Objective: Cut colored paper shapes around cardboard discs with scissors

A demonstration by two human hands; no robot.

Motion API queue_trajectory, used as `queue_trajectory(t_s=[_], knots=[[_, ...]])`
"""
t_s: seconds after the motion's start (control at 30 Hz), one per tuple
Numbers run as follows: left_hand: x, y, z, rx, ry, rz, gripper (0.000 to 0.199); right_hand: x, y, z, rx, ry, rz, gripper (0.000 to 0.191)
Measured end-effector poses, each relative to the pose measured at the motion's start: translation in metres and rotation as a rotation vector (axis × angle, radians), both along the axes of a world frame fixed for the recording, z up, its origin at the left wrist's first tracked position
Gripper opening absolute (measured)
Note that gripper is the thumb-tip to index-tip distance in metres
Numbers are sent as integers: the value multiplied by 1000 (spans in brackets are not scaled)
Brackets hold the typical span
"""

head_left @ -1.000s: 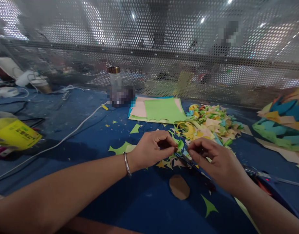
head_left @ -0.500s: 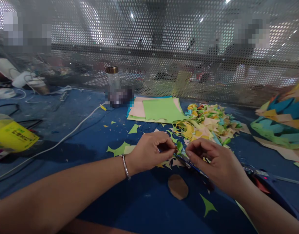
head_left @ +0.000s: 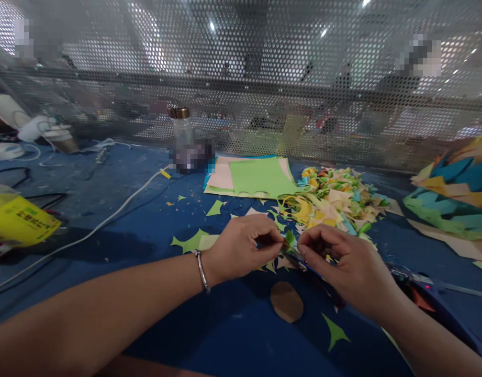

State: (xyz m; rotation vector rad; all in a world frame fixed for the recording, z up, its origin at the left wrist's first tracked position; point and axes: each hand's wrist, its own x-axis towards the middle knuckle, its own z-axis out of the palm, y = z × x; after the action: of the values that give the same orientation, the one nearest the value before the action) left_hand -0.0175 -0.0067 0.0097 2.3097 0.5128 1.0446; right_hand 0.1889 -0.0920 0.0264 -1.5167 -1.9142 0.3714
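Note:
My left hand [head_left: 250, 245], with a silver bangle at the wrist, pinches a small curled green paper piece [head_left: 290, 239] between thumb and forefinger. Right beside that piece are the closed fingertips of my right hand [head_left: 338, 257]; whether they grip its edge or something else, I cannot make out. A slim dark blue tool [head_left: 313, 271] lies under the right hand, its kind partly hidden. Below the hands rests a brown cardboard oval [head_left: 287, 302]. Green, cream and yellow paper scraps [head_left: 191, 241] surround the hands on the blue table.
Behind lie stacked paper sheets [head_left: 260, 177] and a heap of curled paper pieces [head_left: 338, 196]. A layered paper model [head_left: 452, 193] and a blue glue gun [head_left: 425, 285] with a red light are at right. Left are a white cable [head_left: 123, 207], a yellow-labelled package [head_left: 24, 220] and a bottle [head_left: 181, 128].
The green paper piece has tilted slightly between my hands, and my right fingertips have come a little closer to it. Otherwise little differs.

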Motion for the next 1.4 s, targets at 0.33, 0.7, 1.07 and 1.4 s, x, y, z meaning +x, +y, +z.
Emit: queue_trajectory(t_s=[0.33,0.7,1.07,1.4], knots=[[1,1,-1,13,-5,11,11,-3,0,2,27,30,-4,17],[1,2,-1,14,15,9,9,-4,-1,2,14,26,14,17],[1,0,-1,49,9,20,9,-5,1,3,-7,9,20,17],[3,1,-2,-109,-37,65,6,2,-2,-4,57,56,-35,13]])
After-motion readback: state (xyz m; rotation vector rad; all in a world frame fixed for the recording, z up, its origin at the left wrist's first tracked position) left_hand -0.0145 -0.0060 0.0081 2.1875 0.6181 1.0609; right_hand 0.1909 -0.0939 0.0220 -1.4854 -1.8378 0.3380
